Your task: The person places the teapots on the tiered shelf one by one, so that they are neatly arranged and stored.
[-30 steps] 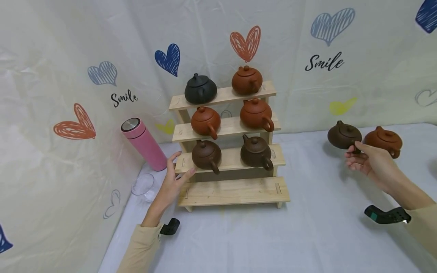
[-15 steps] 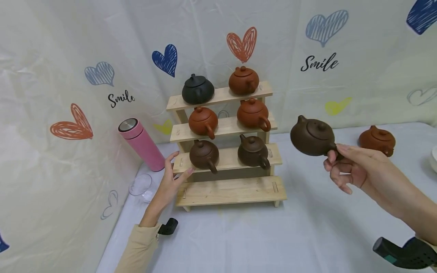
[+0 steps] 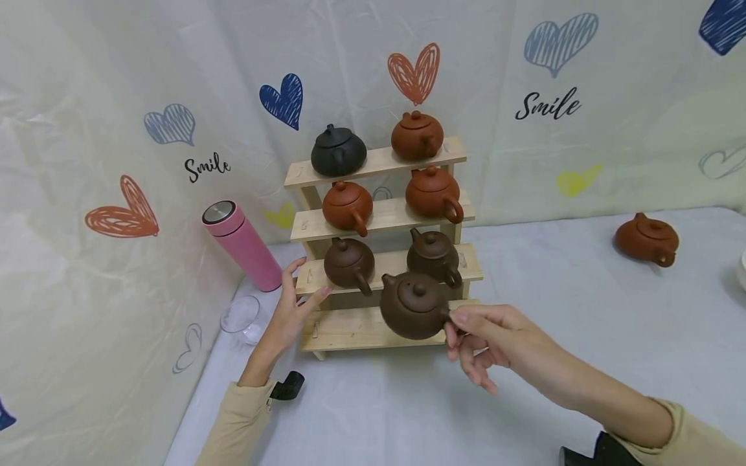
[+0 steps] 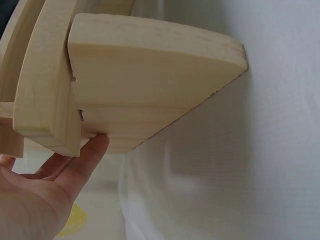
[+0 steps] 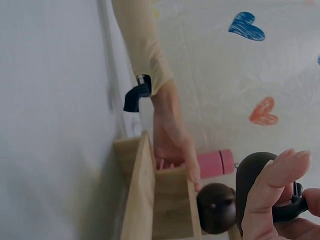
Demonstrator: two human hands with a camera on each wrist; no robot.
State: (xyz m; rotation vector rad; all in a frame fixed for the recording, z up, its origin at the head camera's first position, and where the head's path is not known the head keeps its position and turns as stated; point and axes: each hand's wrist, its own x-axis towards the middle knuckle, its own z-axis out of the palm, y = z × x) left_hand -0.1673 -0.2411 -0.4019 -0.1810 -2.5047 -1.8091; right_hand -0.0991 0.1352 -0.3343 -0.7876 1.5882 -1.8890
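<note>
My right hand (image 3: 504, 336) pinches the handle of a dark brown teapot (image 3: 412, 305), held upright in the air before the lowest step of a wooden display stand (image 3: 344, 328). In the right wrist view the fingers (image 5: 267, 200) partly hide this teapot. My left hand (image 3: 289, 320) grips the left end of the stand's second step from the bottom, thumb at the front edge. Two brown teapots stand on that step, the left one (image 3: 348, 262) near the thumb and the other (image 3: 432, 254) behind the held teapot.
Two reddish teapots (image 3: 347, 206) sit one step higher; a black teapot (image 3: 339, 152) and a reddish one (image 3: 417, 137) top the stand. A pink flask (image 3: 245, 249) and a clear glass (image 3: 241, 315) stand left. Another reddish teapot (image 3: 645, 238) rests far right, near a white vessel (image 3: 743, 268).
My right hand has lifted the dark brown teapot off the table beside the reddish one and carried it left to the stand. The left hand has kept its grip on the stand.
</note>
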